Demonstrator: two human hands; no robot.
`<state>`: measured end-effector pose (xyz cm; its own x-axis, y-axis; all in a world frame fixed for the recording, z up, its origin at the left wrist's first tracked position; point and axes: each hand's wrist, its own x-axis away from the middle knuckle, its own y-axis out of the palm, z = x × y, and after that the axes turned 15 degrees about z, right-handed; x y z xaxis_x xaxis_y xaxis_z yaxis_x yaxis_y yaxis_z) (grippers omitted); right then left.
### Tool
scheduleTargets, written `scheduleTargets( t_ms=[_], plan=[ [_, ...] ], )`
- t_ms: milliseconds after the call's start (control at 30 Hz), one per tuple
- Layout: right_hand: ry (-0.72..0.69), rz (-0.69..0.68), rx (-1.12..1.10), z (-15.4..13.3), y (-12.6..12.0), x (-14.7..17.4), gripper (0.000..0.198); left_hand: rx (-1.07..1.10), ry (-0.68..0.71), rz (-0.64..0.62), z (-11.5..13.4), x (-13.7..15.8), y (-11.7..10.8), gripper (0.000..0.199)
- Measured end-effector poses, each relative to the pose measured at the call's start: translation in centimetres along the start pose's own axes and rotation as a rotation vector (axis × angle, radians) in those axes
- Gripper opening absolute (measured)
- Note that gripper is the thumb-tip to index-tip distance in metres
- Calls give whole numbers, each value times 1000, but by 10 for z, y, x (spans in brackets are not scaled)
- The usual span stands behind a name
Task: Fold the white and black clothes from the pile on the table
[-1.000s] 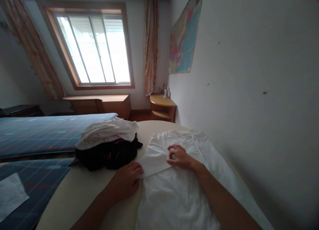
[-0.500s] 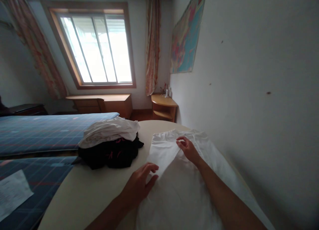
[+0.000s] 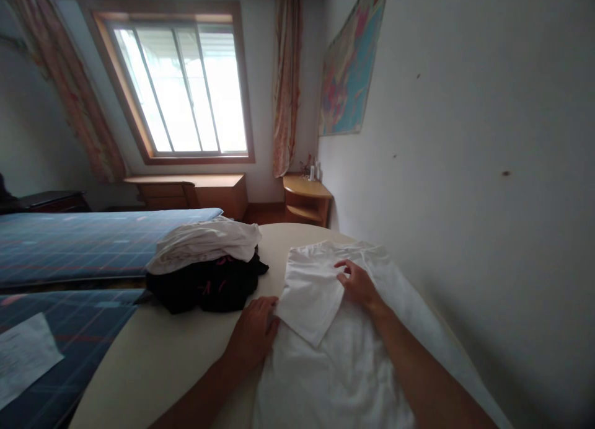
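Two hands, left hand [image 3: 253,335] and right hand [image 3: 357,284], grips flat apart on white shirt [image 3: 325,354]

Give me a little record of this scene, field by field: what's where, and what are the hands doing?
surface: round beige table
main item: white garment spread flat, one sleeve folded in over it
left hand: resting at the garment's left edge, by the folded sleeve
right hand: laid on the garment, fingertips at the sleeve's inner edge
also on table: pile of clothes, white piece on top of black ones, apart from the garment
beyond: blue plaid beds, window, map on wall
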<state>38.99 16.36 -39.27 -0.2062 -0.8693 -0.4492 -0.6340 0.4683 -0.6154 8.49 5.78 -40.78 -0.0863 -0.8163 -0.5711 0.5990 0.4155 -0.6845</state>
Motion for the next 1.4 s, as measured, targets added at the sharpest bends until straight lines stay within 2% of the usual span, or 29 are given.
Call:
scheduleTargets(
  t_ms=[100, 200, 500, 700, 867, 1000, 1200, 1400],
  plan=[
    [-52, -58, 151, 0, 1, 2, 32, -3, -61, -50, 1, -5, 0, 33],
    [-81, -49, 236, -4, 4, 4, 33, 14, -85, -64, 1, -9, -1, 31],
    [-68, -54, 426, -19, 9, 0, 29, -45, 19, -112, 2, -8, 1, 46],
    [-53, -100, 414, -56, 47, -27, 32, -54, 31, -116, 1, -6, 3, 49],
    [21, -146, 394, -86, 91, -52, 40, -47, 46, -104, 0, -4, 4, 52],
    [91, -178, 385, -99, 114, -67, 36, -62, 36, -116, 3, -4, 2, 52],
    [113, -164, 331, -103, 132, -78, 40, -75, 11, -145, 7, -7, 1, 55],
    [6, -186, 337, -102, 131, -61, 37, -109, 6, -162, 7, -7, 1, 58]
  ],
)
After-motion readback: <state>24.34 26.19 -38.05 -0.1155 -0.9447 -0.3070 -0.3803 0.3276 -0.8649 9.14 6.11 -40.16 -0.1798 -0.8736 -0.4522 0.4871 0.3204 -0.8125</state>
